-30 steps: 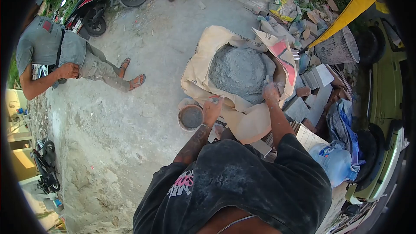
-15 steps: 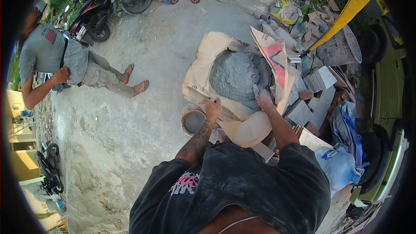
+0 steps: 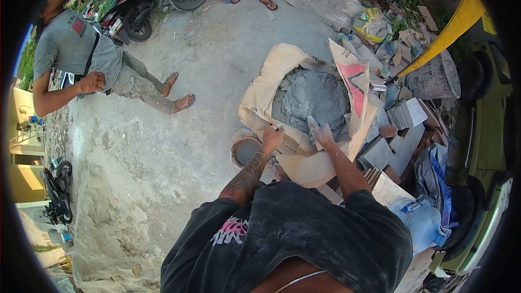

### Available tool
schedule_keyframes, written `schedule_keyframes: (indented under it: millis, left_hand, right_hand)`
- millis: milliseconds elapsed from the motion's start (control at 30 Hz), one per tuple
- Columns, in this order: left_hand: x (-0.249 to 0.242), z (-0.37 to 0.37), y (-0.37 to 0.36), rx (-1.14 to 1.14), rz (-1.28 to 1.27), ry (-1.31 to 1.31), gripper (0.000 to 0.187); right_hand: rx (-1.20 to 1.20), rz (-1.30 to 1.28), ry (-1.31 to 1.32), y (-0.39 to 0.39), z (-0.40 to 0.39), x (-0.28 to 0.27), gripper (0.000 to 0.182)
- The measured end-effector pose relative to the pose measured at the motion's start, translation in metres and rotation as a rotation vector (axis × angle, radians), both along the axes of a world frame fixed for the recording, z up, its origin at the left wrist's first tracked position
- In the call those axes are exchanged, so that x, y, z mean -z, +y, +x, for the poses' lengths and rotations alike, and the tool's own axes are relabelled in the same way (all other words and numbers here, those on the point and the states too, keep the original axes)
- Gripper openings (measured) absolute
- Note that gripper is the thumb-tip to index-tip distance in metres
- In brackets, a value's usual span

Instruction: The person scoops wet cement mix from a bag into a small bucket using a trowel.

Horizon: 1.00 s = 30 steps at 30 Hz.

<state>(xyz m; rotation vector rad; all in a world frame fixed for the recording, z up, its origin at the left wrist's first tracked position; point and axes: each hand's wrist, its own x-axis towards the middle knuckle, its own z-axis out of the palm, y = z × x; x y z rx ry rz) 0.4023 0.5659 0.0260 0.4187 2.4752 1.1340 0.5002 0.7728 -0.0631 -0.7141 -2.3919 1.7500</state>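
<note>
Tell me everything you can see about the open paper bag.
The bag is tan, creased and torn wide open, with a red patch on its raised flap. It sits on the ground beside rubble, holding lumpy grey mix. The left hand is at its near edge; the right hand reaches over the mix.

Lumpy grey mortar [image 3: 310, 96] heaped inside torn-open paper sack [image 3: 262, 88].

Ground [image 3: 146, 184]: grey, dusty, stained; on it, open paper sack [image 3: 258, 92] holding grey mix [image 3: 309, 95]; round pot [image 3: 234, 158] near sack's lower-left edge; broken tiles [image 3: 404, 115] right; motorbikes [image 3: 127, 13] upper left.
</note>
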Motion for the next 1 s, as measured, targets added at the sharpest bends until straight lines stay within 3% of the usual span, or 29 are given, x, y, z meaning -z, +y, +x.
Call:
schedule_keyframes:
  millis: [100,167,233,300,333,367,500,567,600,667,733,800,867,1000]
  left_hand:
    - [-0.006,-0.002,-0.007,0.100,-0.037,-0.189,0.041]
    - [-0.005,-0.004,-0.019,0.167,-0.023,-0.286,0.045]
    - [0.019,0.002,-0.044,0.172,0.252,-0.321,0.048]
    - [0.040,0.008,-0.088,0.079,0.173,-0.235,0.044]
    - [0.075,0.009,-0.118,-0.014,-0.070,-0.284,0.037]
    - [0.086,0.016,-0.149,-0.072,0.056,-0.229,0.037]
    - [0.138,0.067,-0.295,-0.418,-0.458,-0.271,0.041]
    - [0.198,0.102,-0.375,-0.620,-0.493,-0.504,0.047]
    - [0.189,0.120,-0.393,-0.729,-0.444,-0.588,0.048]
    - [0.235,0.153,-0.446,-0.746,-0.432,-0.587,0.043]
    - [0.187,0.174,-0.428,-0.856,-0.400,-0.582,0.047]
    - [0.176,0.183,-0.415,-0.919,-0.310,-0.626,0.044]
    - [0.171,0.186,-0.394,-1.032,-0.056,-0.738,0.039]
    - [0.145,0.170,-0.341,-0.893,0.139,-0.703,0.036]
  right_hand:
    - [0.149,-0.123,-0.191,-0.014,-0.007,-0.084,0.041]
    - [0.170,-0.123,-0.183,-0.013,-0.010,-0.092,0.040]
    - [0.189,-0.126,-0.178,-0.017,-0.010,-0.107,0.039]
    - [0.195,-0.069,-0.104,-0.023,-0.007,-0.135,0.040]
    - [0.190,-0.062,-0.106,-0.024,-0.006,-0.141,0.040]
    - [0.186,-0.044,-0.142,-0.023,-0.004,-0.145,0.037]
    - [0.146,-0.016,-0.210,-0.024,0.000,-0.161,0.034]
    - [0.148,-0.017,-0.226,-0.030,0.003,-0.180,0.035]
    - [0.159,-0.024,-0.239,-0.032,0.004,-0.186,0.037]
    - [0.153,-0.029,-0.195,-0.033,0.008,-0.188,0.038]
    - [0.149,-0.035,-0.147,-0.038,0.009,-0.194,0.039]
    - [0.137,-0.007,-0.075,-0.048,0.010,-0.211,0.037]
    - [0.105,0.009,-0.056,-0.058,0.010,-0.229,0.037]
    - [-0.017,-0.001,-0.102,-0.074,0.014,-0.247,0.042]
